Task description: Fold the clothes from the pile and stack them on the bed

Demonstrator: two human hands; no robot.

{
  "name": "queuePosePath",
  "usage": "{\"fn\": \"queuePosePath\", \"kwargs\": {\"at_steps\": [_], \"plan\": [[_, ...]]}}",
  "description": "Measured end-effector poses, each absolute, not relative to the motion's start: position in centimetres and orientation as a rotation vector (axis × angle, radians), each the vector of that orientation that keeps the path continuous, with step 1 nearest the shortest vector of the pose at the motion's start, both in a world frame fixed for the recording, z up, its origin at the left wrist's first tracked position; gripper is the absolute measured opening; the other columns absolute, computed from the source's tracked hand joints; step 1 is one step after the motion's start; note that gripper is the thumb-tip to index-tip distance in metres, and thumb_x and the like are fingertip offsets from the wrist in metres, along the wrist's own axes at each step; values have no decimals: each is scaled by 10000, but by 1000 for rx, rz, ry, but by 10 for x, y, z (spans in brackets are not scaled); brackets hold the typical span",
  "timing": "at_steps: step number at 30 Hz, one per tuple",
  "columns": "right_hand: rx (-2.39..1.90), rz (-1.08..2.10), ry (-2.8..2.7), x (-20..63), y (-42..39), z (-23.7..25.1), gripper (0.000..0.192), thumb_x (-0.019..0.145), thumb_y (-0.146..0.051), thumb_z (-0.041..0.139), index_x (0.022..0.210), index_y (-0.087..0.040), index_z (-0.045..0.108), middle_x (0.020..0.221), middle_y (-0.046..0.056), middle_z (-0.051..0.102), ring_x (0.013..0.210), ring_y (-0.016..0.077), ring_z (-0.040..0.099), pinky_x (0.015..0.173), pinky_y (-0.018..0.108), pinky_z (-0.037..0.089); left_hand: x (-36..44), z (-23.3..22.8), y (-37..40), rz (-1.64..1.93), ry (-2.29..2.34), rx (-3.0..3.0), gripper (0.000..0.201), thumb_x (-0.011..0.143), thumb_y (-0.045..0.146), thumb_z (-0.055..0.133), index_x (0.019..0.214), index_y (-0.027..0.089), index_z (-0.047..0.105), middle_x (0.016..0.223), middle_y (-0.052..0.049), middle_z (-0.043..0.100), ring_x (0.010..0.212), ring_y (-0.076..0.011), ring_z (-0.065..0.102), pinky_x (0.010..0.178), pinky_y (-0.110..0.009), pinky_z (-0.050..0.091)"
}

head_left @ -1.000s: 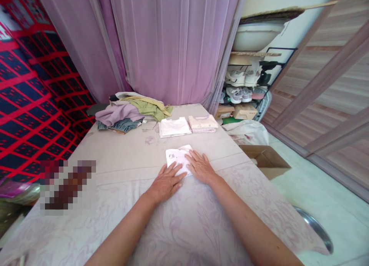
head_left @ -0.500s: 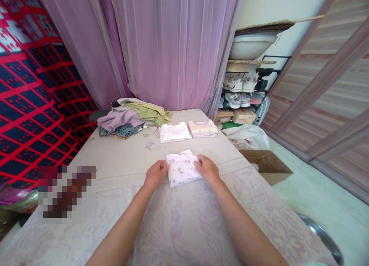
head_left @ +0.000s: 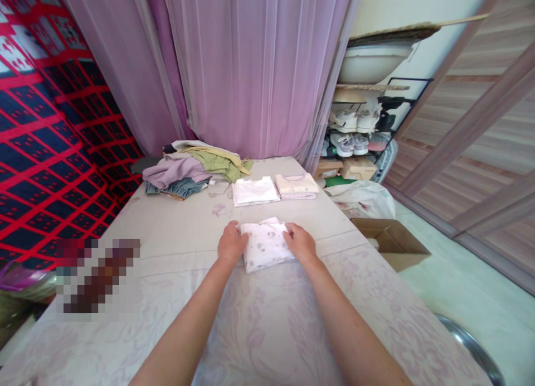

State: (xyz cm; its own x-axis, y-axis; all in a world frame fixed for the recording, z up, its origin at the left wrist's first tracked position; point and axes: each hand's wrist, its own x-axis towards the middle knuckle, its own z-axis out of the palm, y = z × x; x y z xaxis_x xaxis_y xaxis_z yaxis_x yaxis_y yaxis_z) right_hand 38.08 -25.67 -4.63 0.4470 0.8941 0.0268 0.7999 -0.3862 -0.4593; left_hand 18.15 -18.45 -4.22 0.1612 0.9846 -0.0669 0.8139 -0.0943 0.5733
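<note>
Nearest to me I see my two forearms reaching forward over the worktop [head_left: 167, 224], which is covered with a pale cloth with a faint floral pattern. My left hand [head_left: 231, 245] holds the left edge of a small folded garment [head_left: 266, 245], white with tiny prints, and my right hand [head_left: 300, 243] holds its right edge. The fingers of both hands are curled around the sides of the garment, so it sits between them, in the middle of the worktop. I cannot tell if it rests on the cloth or is lifted a little.

To the left, on the worktop, there is a pixelated patch which I cannot read. Farther away lie two more folded pieces side by side: a white folded top [head_left: 254, 190] and, just beside it on the right, a cream folded top [head_left: 297, 185]. Left of them is a loose pile of clothes [head_left: 190, 169], with lilac, green and denim colours.

To the right of the worktop, on the floor, stands an open cardboard box [head_left: 390, 242]. Behind everything hangs a lilac curtain [head_left: 251, 68], and to its right is a shoe rack [head_left: 359, 135] with sneakers.
</note>
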Motion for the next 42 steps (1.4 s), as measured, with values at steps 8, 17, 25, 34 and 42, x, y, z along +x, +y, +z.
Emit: {"fn": "queuePosePath", "kwargs": {"at_steps": [8, 17, 25, 34, 42], "plan": [[-2161, 331, -1330, 382, -256, -60, 357, 827, -309, 502, 1161, -261, 621, 961, 20, 699, 846, 174, 625, 748, 269, 452, 185, -33, -173, 266, 1430, 2502, 424, 876, 342, 438, 1260, 201, 546, 1211, -99, 630, 1153, -272, 516, 985, -417, 339], [-1998, 471, -1287, 384, -250, -65, 367, 838, -317, 441, 1136, -242, 641, 924, 12, 714, 791, 172, 633, 722, 269, 474, 176, -26, -156, 324, 1456, 2414, 222, 784, 333, 510, 893, 245, 684, 1002, -30, 692, 1040, -242, 552, 911, -370, 366], [-2268, 370, -1479, 379, -251, -47, 346, 890, -317, 401, 1115, -266, 658, 1031, 38, 705, 906, 191, 629, 738, 262, 428, 172, -35, -159, 294, 1463, 2421, 343, 857, 431, 446, 1068, 241, 638, 1026, -57, 685, 1013, -244, 580, 877, -368, 391], [-2121, 92, -1668, 373, -250, -38, 364, 885, -220, 392, 1171, -230, 618, 1168, 75, 632, 1063, 186, 572, 929, 292, 407, 186, -30, -176, 493, 1510, 2543, 363, 865, 275, 447, 1189, 169, 572, 1235, -98, 603, 1170, -244, 502, 1009, -382, 354], [-2011, 394, -2099, 370, -243, -57, 513, 952, -378, 268, 1424, -200, 359, 1515, 82, 299, 1404, 207, 220, 1106, 490, 200, 200, -50, -210, 176, 1209, 2630, 532, 934, 407, 331, 1406, 168, 384, 1507, -75, 328, 1408, -264, 212, 1147, -467, 160]]}}
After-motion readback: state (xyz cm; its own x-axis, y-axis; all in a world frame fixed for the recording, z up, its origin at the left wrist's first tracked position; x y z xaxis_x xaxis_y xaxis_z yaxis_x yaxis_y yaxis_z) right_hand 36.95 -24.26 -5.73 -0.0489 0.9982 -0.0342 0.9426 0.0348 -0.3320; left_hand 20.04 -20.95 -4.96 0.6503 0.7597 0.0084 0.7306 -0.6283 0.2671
